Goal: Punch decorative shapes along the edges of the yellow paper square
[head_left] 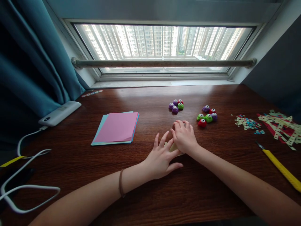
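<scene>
At the middle of a dark wooden desk (150,194), the left hand (160,158), fingers spread wide, and the right hand (184,138), fingers curled, press a pale paper piece (174,147), mostly hidden beneath them.

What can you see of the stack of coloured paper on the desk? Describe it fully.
The stack of coloured paper lies flat on the dark wooden desk, left of both hands and untouched. A pink sheet is on top; light blue edges show beneath at the left and bottom. The sheets look thin, square and slightly fanned.
</scene>
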`<action>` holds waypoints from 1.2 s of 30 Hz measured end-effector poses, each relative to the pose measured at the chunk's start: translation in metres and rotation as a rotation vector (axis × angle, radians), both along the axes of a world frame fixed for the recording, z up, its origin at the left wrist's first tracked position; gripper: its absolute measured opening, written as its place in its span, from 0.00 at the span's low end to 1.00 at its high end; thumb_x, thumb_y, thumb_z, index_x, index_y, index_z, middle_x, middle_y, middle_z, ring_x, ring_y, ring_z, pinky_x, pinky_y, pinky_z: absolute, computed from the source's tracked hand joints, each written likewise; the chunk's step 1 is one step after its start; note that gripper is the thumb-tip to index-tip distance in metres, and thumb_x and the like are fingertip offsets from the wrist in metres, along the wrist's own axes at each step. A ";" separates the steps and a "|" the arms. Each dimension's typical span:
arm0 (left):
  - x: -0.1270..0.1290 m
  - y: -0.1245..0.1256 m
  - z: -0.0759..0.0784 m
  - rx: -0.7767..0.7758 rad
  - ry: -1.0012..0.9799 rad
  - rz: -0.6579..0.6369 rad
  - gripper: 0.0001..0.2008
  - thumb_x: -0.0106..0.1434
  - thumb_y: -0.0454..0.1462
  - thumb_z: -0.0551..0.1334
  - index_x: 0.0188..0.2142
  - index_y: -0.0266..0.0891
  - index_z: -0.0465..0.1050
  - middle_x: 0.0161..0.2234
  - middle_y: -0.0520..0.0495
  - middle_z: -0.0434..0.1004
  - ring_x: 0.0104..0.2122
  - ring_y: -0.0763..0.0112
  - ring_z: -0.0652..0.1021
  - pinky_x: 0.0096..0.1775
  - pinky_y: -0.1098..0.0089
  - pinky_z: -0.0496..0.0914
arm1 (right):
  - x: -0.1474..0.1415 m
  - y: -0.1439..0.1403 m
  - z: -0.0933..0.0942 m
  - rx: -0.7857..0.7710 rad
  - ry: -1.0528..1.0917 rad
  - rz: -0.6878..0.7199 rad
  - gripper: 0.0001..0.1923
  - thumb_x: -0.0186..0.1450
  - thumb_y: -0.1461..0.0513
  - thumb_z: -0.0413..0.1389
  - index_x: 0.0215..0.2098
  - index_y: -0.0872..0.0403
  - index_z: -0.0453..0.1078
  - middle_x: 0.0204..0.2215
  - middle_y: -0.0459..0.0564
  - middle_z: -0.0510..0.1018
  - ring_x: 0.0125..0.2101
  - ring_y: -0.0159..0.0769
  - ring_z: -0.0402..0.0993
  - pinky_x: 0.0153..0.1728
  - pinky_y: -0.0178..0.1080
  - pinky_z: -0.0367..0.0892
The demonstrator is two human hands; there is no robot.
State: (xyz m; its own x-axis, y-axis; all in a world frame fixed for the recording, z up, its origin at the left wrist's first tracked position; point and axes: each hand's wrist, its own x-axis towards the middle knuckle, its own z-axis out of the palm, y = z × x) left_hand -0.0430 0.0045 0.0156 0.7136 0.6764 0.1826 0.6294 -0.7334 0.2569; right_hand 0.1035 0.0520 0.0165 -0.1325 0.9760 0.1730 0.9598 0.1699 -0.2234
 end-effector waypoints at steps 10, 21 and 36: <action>0.000 0.001 0.000 0.001 0.025 -0.004 0.31 0.62 0.54 0.53 0.62 0.56 0.47 0.62 0.47 0.52 0.62 0.48 0.47 0.57 0.40 0.40 | 0.027 0.011 0.020 0.036 0.721 0.223 0.14 0.66 0.58 0.47 0.43 0.57 0.68 0.42 0.54 0.74 0.44 0.38 0.69 0.46 0.41 0.64; -0.001 0.000 -0.004 0.019 0.044 0.138 0.29 0.66 0.45 0.51 0.63 0.37 0.47 0.63 0.39 0.50 0.63 0.51 0.47 0.59 0.46 0.43 | 0.087 -0.030 0.007 -0.184 0.598 0.535 0.16 0.58 0.58 0.59 0.44 0.54 0.69 0.39 0.52 0.73 0.38 0.35 0.69 0.39 0.38 0.68; 0.000 0.001 -0.004 -0.021 0.150 0.135 0.24 0.68 0.44 0.44 0.61 0.41 0.51 0.63 0.42 0.49 0.63 0.51 0.47 0.59 0.44 0.43 | 0.121 -0.008 0.010 -0.075 0.560 0.142 0.12 0.58 0.58 0.59 0.40 0.53 0.72 0.38 0.47 0.75 0.34 0.35 0.71 0.36 0.36 0.67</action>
